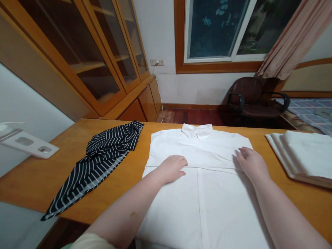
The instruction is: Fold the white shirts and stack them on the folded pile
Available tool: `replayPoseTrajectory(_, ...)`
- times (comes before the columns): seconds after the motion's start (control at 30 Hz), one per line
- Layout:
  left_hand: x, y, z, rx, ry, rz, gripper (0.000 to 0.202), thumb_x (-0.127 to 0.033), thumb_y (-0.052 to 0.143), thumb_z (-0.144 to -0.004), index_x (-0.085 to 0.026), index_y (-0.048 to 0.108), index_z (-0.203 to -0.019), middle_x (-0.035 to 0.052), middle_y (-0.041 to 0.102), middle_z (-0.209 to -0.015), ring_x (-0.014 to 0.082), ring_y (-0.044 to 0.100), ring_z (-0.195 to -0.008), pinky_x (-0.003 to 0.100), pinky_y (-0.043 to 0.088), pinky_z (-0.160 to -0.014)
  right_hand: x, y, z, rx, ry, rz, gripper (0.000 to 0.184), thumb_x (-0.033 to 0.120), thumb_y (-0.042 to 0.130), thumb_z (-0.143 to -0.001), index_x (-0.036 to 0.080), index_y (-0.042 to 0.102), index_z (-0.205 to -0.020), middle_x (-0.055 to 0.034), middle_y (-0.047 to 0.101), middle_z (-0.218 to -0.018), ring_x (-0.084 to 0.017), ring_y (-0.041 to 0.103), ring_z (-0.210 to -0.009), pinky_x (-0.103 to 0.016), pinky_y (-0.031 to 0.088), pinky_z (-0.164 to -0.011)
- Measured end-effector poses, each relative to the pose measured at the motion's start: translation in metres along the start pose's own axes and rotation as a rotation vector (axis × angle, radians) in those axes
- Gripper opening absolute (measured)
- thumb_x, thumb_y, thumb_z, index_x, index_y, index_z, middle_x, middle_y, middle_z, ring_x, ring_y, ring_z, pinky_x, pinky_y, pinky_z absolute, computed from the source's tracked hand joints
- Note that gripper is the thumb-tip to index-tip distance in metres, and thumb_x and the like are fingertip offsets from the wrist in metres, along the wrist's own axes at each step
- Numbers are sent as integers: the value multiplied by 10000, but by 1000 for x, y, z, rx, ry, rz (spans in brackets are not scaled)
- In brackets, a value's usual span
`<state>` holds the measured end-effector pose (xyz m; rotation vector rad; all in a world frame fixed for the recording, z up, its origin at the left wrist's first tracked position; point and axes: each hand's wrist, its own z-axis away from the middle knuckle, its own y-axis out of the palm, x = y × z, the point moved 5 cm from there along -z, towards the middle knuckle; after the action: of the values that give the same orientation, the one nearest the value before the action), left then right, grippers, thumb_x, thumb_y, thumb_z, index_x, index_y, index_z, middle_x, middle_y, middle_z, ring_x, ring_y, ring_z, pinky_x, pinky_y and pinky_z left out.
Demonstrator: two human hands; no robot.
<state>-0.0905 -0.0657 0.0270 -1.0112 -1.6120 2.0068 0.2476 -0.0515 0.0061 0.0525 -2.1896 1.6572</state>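
Observation:
A white collared shirt (pixel 202 152) lies spread on the wooden table, its collar toward the far edge. A seam or fold runs across it below the chest, and a vertical strip goes down its middle. My left hand (pixel 173 168) rests on the shirt just left of centre at that crosswise line, fingers extended and thumb apart, gripping nothing. Over the shirt's right edge is my right hand (pixel 252 163), fingers loosely bent and apart; no cloth shows pinched in it.
A black-and-white striped garment (pixel 106 155) lies crumpled left on the table (pixel 77 204). Folded white cloths (pixel 308 155) are stacked at the right. A white plastic object (pixel 31 142) juts in from the left. Beyond are a glass-door cabinet (pixel 124 91) and a chair (pixel 249 97).

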Motion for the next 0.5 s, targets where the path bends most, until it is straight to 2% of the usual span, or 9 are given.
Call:
replayPoseTrajectory(0.1,6,-7,-3,-53,-42,-71,123,-235,531,-841,-211,633,-905,37,665,-956,198,591,-921,326,436,-832,-21,-7,-4,25,201,80,443,451,459,-812,142,659,-1059,-146,682,-1011,-302,610,-948,-394,460,-794)
replayPoseTrajectory(0.2,13,-13,-2,-57,-80,-104,149,-200,481,-849,-201,624,-806,33,659,-849,182,588,-800,301,433,-744,-29,-7,-5,109,317,71,425,459,461,-792,172,670,-1026,-121,693,-928,-296,621,-856,-366,447,-672)
replayPoseTrajectory(0.33,19,-13,-1,-44,-81,-55,161,-197,473,-828,-200,628,-787,30,661,-824,171,582,-747,281,421,-701,-28,-7,-6,102,337,54,362,420,458,-785,199,676,-971,-96,695,-877,-269,617,-784,-343,418,-611)
replayPoseTrajectory(0.5,22,-12,2,-27,-95,64,163,-208,481,-807,-215,642,-781,17,667,-814,159,581,-727,262,416,-676,-28,-9,-4,84,321,86,333,391,440,-795,209,687,-924,-116,691,-861,-286,618,-774,-374,444,-631)
